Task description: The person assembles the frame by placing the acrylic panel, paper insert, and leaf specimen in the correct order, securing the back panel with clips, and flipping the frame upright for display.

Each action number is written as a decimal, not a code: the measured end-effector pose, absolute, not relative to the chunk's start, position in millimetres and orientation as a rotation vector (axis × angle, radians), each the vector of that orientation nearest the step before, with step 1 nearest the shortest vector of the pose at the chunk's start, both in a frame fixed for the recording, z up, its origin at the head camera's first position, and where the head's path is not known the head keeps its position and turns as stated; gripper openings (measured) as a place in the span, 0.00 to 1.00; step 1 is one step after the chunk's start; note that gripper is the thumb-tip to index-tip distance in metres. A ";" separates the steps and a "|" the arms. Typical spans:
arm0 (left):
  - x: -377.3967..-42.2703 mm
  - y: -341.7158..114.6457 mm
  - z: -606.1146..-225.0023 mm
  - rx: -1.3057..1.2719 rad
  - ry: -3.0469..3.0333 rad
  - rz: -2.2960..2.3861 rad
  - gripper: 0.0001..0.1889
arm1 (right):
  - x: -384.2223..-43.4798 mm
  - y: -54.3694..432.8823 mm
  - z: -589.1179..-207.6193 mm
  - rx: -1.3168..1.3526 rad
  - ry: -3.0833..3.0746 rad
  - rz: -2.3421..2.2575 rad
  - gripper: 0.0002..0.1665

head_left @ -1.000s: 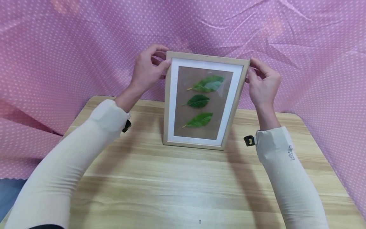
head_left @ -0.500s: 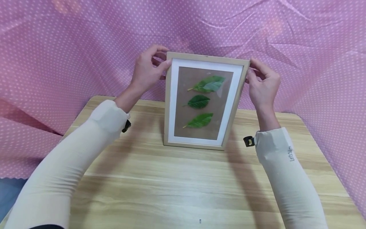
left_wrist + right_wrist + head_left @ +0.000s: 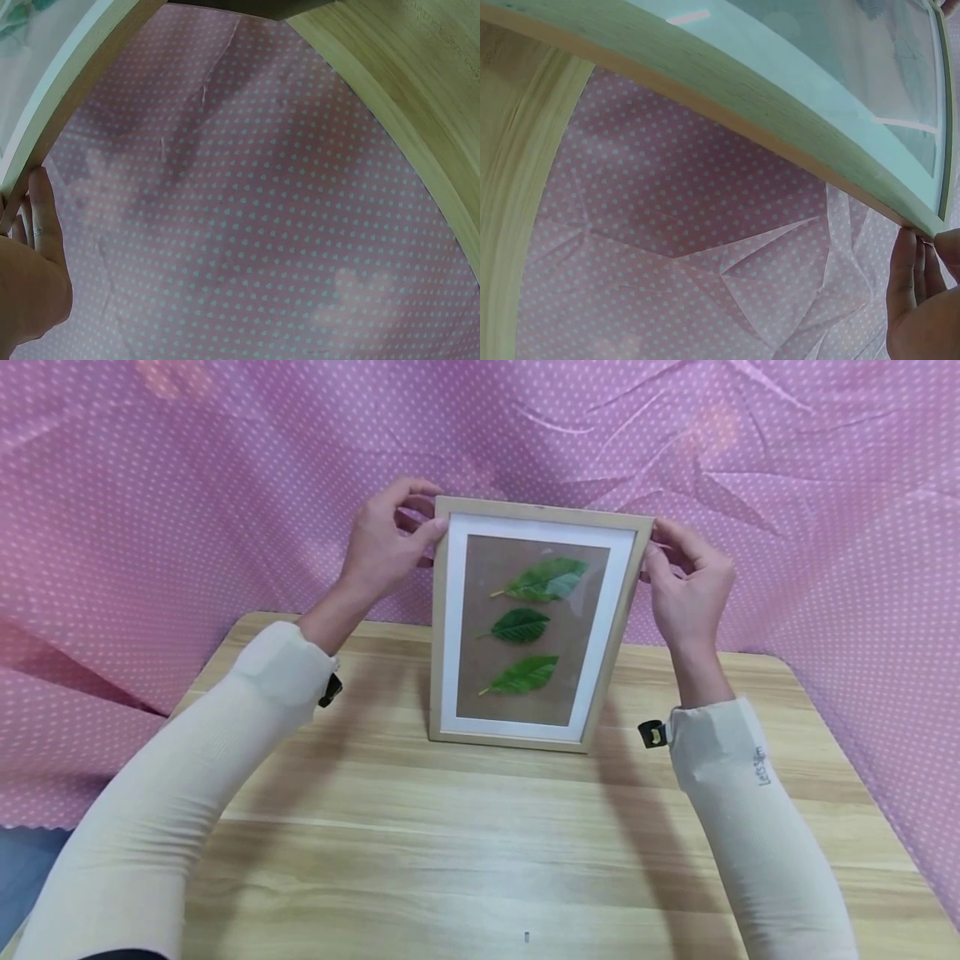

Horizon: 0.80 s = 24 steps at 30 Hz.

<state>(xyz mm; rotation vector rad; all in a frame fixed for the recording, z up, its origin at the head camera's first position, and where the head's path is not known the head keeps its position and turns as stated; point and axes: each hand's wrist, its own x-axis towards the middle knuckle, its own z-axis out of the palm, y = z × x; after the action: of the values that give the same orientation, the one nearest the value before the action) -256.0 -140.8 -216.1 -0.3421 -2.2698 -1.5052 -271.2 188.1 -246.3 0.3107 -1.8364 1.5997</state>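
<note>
A picture frame (image 3: 510, 733) of light wood stands upright on the table, leaning back a little. Behind its glass, a white mat surrounds three green leaves (image 3: 522, 626) laid one above another on a brown backing. My left hand (image 3: 382, 539) pinches the upper left corner, thumb on the front and fingers behind. At the upper right corner, my right hand (image 3: 693, 581) pinches the edge between thumb and fingers. The left wrist view shows the left fingers (image 3: 46, 217) against the frame's side; the right wrist view shows the right fingers (image 3: 904, 274) at its corner.
The wooden table (image 3: 420, 843) has rounded back corners. A pink polka-dot cloth (image 3: 262, 485) hangs behind it and along both sides. Near the front lies a tiny dark mark (image 3: 527, 937) on the tabletop.
</note>
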 end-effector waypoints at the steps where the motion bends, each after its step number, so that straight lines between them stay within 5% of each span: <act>1: -255.7 -141.0 -216.0 -0.341 -2.269 -1.506 0.18 | -270.4 188.4 -247.1 0.310 -1.834 1.603 0.15; 24: -242.9 -162.1 -234.5 -0.388 -2.279 -1.323 0.14 | -242.3 218.1 -273.1 0.335 -2.104 1.180 0.14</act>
<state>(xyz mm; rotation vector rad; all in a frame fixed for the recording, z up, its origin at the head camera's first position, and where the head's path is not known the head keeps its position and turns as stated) -242.9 -162.1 -234.5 -0.3882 -2.2792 -1.3226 -242.3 218.1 -273.1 0.3346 -2.1040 1.1797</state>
